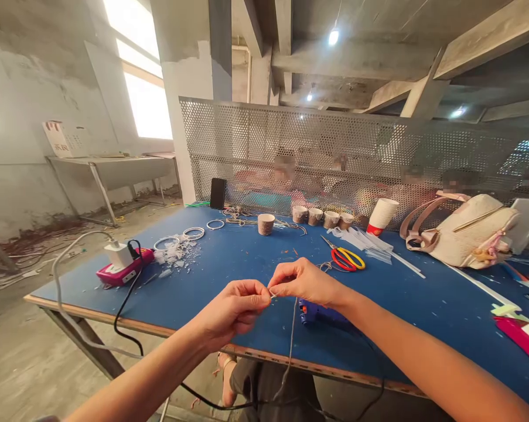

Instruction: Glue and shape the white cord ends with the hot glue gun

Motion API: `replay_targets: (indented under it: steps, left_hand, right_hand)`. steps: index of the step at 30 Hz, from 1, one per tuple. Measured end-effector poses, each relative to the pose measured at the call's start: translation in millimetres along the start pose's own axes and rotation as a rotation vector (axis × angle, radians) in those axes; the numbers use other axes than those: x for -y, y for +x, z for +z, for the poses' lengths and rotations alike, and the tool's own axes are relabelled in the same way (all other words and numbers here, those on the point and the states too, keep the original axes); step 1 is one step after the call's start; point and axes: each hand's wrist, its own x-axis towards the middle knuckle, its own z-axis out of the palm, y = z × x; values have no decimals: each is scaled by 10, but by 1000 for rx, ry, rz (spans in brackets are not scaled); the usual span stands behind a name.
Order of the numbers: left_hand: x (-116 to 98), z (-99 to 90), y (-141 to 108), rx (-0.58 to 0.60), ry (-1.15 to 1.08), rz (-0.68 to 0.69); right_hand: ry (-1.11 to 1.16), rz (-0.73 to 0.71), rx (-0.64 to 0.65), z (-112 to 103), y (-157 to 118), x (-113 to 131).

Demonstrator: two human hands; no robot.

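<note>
1. Clock centred on the meeting fingertips, twelve straight ahead. At nine, a bit high: pink power strip (110, 275) with a white plug and a black one, near the table's left edge.
2. Ten o'clock: white rings (194, 233) lying flat, clear scraps (176, 257) just beside.
3. Left hand (235, 310): thumb and forefinger pinched on a small pale piece (272, 296), other fingers curled. Piece lies at its tips, between two and three from that hand.
4. Twelve: brown cup (266, 226), upright, well apart from both hands.
5. Grey cord (293, 337) hangs over the table edge at five; cannot tell whether it joins the piece.
6. Right hand (310, 284): thumb and forefinger closed on the same piece, toward its own eight to nine.
7. Four o'clock: blue tool (309, 315), partly hidden beneath the right forearm.
8. Between two and three: pliers (345, 258), red and yellow handles.
</note>
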Motion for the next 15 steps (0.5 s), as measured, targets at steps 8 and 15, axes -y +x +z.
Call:
replay_targets:
  steps: [8, 15]
  left_hand:
    - [2, 50, -2, -267, 694, 207]
    - [124, 3, 82, -409, 88, 200]
  right_hand:
    - [-302, -8, 266, -74, 138, 102]
    - [-558, -228, -200, 286, -23, -2]
